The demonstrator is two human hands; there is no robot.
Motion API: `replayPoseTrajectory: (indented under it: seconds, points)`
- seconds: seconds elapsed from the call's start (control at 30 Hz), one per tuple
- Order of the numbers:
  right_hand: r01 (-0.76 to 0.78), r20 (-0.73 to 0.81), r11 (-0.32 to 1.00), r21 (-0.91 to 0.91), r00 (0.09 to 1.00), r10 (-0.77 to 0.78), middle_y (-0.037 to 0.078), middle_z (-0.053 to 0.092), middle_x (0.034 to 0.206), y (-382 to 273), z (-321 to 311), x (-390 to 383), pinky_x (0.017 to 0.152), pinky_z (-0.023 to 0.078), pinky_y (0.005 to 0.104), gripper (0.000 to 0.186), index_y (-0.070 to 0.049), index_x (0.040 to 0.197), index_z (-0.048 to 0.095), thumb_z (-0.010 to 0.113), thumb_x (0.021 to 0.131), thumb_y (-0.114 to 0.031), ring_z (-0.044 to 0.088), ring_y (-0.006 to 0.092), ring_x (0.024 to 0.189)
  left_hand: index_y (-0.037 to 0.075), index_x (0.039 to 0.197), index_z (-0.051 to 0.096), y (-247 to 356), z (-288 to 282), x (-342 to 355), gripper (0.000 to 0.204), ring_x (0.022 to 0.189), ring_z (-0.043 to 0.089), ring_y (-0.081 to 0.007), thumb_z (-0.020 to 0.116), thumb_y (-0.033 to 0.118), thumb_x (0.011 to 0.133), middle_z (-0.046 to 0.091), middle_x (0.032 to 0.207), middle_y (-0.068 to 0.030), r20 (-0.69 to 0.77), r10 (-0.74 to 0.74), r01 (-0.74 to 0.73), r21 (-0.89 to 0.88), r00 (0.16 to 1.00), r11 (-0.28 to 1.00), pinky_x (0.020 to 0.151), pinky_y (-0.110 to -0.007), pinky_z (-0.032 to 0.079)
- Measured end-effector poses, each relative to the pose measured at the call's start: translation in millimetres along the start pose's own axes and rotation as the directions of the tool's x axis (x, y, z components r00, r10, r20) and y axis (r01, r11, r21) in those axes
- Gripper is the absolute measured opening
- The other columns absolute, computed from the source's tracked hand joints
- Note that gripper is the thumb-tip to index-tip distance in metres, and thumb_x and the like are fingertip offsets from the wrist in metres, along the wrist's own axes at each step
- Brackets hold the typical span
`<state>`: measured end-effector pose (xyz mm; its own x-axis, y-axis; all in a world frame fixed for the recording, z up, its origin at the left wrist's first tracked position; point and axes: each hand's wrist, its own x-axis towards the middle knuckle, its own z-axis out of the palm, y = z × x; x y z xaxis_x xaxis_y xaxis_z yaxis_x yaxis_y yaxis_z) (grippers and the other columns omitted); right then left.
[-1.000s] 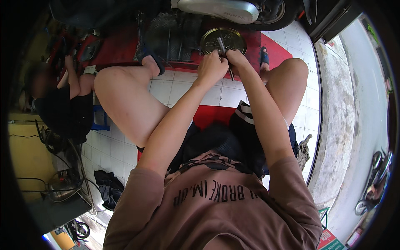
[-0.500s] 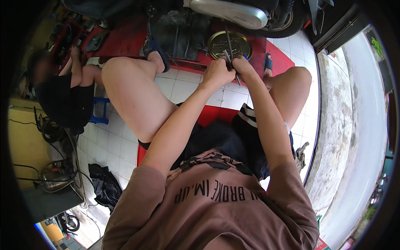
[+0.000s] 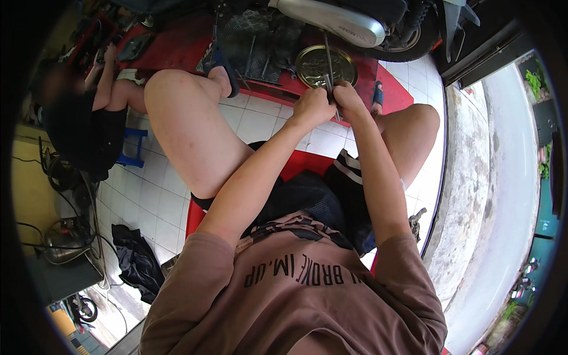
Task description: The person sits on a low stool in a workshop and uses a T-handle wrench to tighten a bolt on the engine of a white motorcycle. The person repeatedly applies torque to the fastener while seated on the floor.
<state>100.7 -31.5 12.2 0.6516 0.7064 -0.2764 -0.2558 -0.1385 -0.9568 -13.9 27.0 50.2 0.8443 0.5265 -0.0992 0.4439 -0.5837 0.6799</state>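
My left hand (image 3: 313, 107) and my right hand (image 3: 350, 98) are close together in front of my knees, both with curled fingers. Between them is a slim grey metal piece (image 3: 328, 81), its lower end poking out below the fingers. Its exact kind is hidden by my grip. A long thin metal rod (image 3: 328, 48) runs from beneath the motorcycle down toward my hands; I cannot tell whether it joins the piece I hold. Just beyond my hands lies a round gold-coloured pan (image 3: 303, 76) with small metal parts in it.
A motorcycle (image 3: 340, 22) stands on a red platform (image 3: 177, 54) ahead. Dark ridged mats and thin tools (image 3: 251, 54) lie left of the pan. At the left a co-worker (image 3: 80, 127) sits by a blue stool (image 3: 134, 148). A black crumpled bag (image 3: 136, 260) and cables lie lower left.
The metal piece between my hands has turned from slanted to more upright, and my hands have shifted slightly. The whole view has moved a little. The co-worker's hands are higher.
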Motion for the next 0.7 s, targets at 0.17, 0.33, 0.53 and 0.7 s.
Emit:
replayPoseTrajectory:
  seconds: [0.17,0.33,0.53,0.7]
  points:
    - [-0.021,-0.017,0.999,-0.034,1.000,0.021,0.017,0.063,0.091,8,-8,14,0.067,0.048,0.0342,0.036,0.012,0.105,0.057,0.042,0.074,0.006,0.059,0.0220,0.075,-0.004,0.086,0.066,0,6,4,0.027,0.085,0.062,-0.0413,0.059,0.021,0.079,0.065,0.084,-0.0254,-0.057,0.008,-0.010,-0.038,0.998,0.999,0.078,-0.048,0.048]
    - [-0.013,-0.021,0.999,-0.050,1.000,0.011,0.017,0.062,0.092,3,-4,11,0.066,0.048,0.0340,0.036,0.012,0.107,0.055,0.042,0.074,0.006,0.059,0.0218,0.076,-0.006,0.082,0.065,-4,5,5,0.026,0.083,0.062,-0.0419,0.059,0.019,0.078,0.064,0.082,-0.0266,-0.100,0.036,-0.045,-0.088,0.994,0.995,0.077,-0.048,0.049]
    - [0.028,-0.039,0.999,0.028,0.999,-0.027,0.015,0.061,0.087,8,-1,10,0.067,0.050,0.0360,0.033,0.008,0.102,0.057,0.040,0.074,0.007,0.059,0.0217,0.073,-0.009,0.081,0.063,-5,15,5,0.026,0.082,0.062,-0.0426,0.061,0.015,0.075,0.062,0.080,-0.0299,-0.109,0.048,-0.063,-0.147,0.993,0.987,0.076,-0.047,0.051]
    - [0.041,-0.032,0.999,-0.017,0.999,-0.042,0.017,0.063,0.089,11,-6,12,0.064,0.049,0.0336,0.037,0.012,0.106,0.057,0.042,0.073,0.006,0.060,0.0215,0.074,-0.010,0.082,0.063,0,12,3,0.026,0.082,0.062,-0.0435,0.061,0.014,0.072,0.062,0.080,-0.0309,-0.114,0.067,-0.082,-0.135,0.991,0.987,0.076,-0.047,0.051]
